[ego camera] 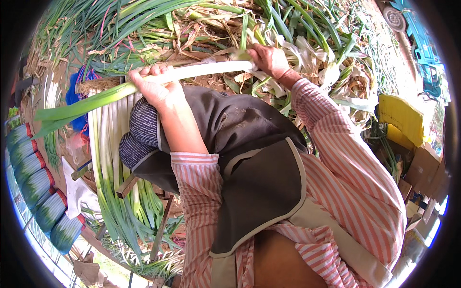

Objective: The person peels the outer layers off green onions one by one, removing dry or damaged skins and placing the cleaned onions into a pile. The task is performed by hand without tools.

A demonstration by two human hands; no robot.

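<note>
A long leek or Welsh onion (205, 70) lies across the view in front of me, its green leaves to the left and its white end to the right. My left hand (155, 84) is closed around the stalk near where white turns green. At the white end is my right hand (268, 61), fingers bent together beside the tip; blur hides whether they grip the stalk or a peeled leaf. Left of my knees, a row of white-stemmed stalks (106, 133) rests on a rack, roots toward the top.
Heaped green leaves (151, 21) and dry husks (345, 82) lie beyond my hands. Packed bundles of stalks (39, 183) line the far left. A rack's wooden bar (126, 186) juts beside my knees. At right are a yellow plastic container (399, 115), cardboard boxes (423, 165) and a blue vehicle (419, 43).
</note>
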